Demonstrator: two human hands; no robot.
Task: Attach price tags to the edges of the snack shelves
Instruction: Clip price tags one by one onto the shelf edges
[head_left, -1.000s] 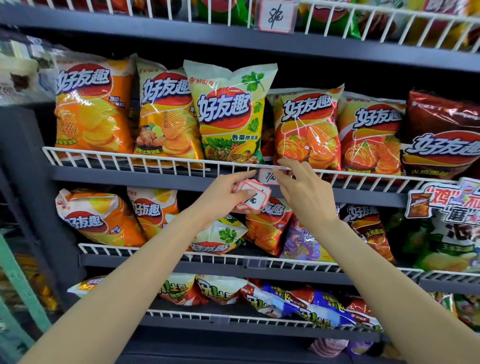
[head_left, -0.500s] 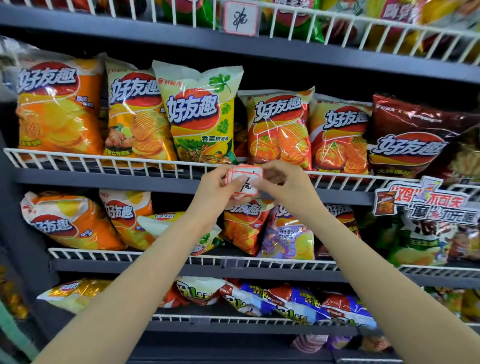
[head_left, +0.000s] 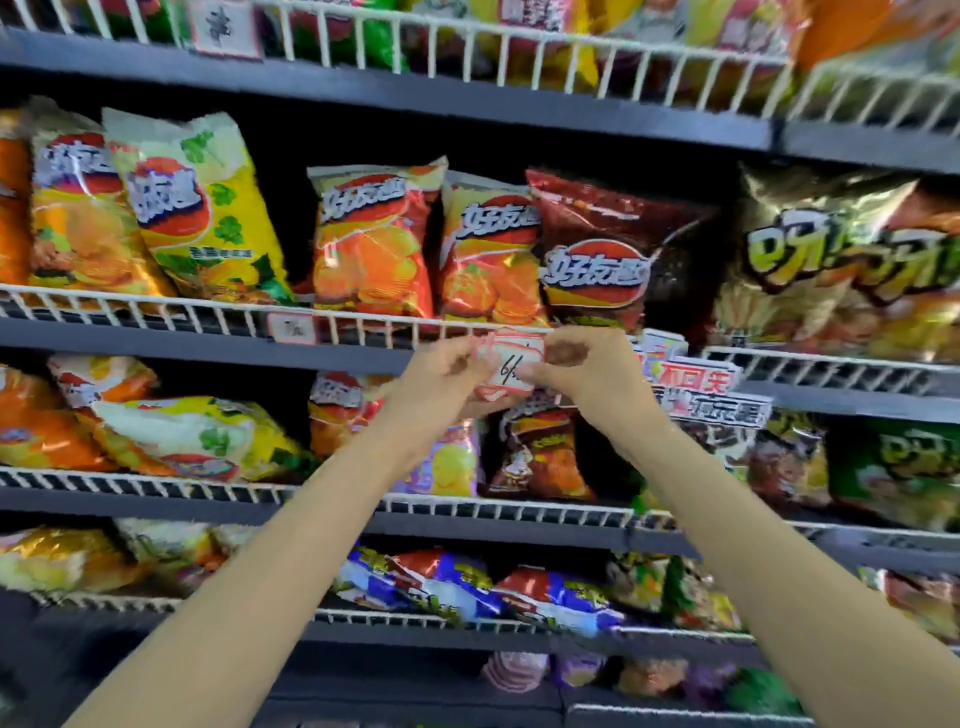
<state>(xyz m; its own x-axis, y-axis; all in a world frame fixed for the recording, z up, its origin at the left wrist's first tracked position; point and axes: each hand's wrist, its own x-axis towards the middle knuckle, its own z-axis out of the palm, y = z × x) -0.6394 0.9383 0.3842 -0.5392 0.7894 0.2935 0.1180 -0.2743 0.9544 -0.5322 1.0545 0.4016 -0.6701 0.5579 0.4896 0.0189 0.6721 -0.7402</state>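
Note:
A white price tag (head_left: 511, 366) with a red border and handwritten figures is held between both hands, just below the white wire rail (head_left: 156, 306) of the second shelf. My left hand (head_left: 441, 382) pinches its left edge, where more tags seem stacked. My right hand (head_left: 587, 371) pinches its right side. Another tag (head_left: 292, 327) hangs on the same rail to the left, and one tag (head_left: 224, 28) sits on the top shelf's rail.
Chip bags (head_left: 374, 239) fill the shelves above and below my hands. A dark red bag (head_left: 597, 249) stands right behind the held tag. A promotional sign (head_left: 696, 384) sticks out from the rail right of my right hand.
The view has swung to the right along the shelves. Both hands have moved right with the tag and still pinch it; the tag hung earlier now lies to their left.

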